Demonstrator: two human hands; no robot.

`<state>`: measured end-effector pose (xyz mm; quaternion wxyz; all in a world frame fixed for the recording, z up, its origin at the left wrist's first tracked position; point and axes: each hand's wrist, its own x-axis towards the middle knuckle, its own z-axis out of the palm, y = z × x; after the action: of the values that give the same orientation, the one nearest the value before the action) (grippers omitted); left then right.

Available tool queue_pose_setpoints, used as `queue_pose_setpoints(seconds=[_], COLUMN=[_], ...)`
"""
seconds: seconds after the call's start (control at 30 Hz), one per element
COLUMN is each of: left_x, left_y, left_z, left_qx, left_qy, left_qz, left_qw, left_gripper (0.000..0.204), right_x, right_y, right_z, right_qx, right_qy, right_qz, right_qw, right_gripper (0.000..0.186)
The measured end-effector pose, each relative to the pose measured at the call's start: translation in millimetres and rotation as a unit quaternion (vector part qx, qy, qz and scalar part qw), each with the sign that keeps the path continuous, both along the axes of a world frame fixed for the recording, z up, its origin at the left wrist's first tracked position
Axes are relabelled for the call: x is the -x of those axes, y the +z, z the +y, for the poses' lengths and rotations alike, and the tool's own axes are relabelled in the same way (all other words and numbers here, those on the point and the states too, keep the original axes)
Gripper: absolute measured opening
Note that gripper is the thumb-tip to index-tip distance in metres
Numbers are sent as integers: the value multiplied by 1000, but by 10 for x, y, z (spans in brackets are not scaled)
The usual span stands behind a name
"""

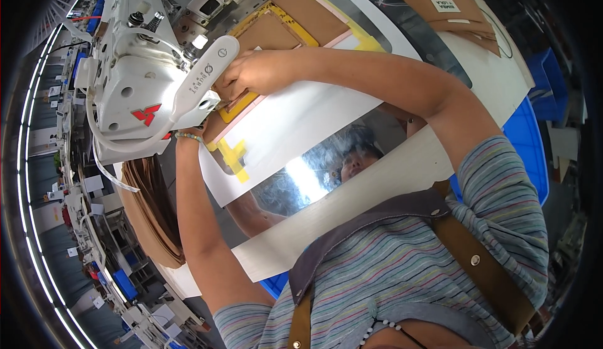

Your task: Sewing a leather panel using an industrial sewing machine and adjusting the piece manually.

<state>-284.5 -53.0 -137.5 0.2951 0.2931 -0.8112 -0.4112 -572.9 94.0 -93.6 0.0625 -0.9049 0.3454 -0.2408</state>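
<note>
Right hand (260, 73) down flat-ish on brown panel (267, 33) and yellow frame (294, 22), fingers bent, can't tell if pinching anything

Left hand (198, 128) mostly hidden behind sewing machine (132, 73), so no clue on its grip; bead bracelet (189, 137) on wrist

Panel and frame sit far side of table, just right of machine head, on white sheet (308, 107); yellow tape (233, 159) at sheet's near left

Shiny plate (301, 182) nearer, brown stack (149, 211) left, more brown pieces (433, 4) far right, blue bin (531, 154) right

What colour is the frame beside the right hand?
The frame is yellow with dark marks; head view shows it.
</note>
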Motion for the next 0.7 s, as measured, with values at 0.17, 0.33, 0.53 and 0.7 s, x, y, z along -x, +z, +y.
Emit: queue_pose_setpoints(seconds=[0.17, 0.33, 0.53, 0.7], left_x=[-136, -284, -215, -351], left_y=[-107, -163, -12, 138], left_z=[-117, -88, 234, 488], left_qx=[170, 328, 277, 225], left_qy=[-11, -10, 52, 115], left_qz=[-124, -242, -230, -228], left_qw=[978, 913, 931, 940], left_gripper=[37, 41, 36, 33], right_x=[-2, -43, -51, -24], right_y=[38, 167, 13, 73], right_z=[-54, -93, -232, -168], right_qx=[-27, -103, 18, -25], right_qy=[23, 2, -99, -92], right_qz=[-31, -13, 37, 53], right_qw=[999, 995, 994, 994], right_gripper=[39, 35, 39, 42])
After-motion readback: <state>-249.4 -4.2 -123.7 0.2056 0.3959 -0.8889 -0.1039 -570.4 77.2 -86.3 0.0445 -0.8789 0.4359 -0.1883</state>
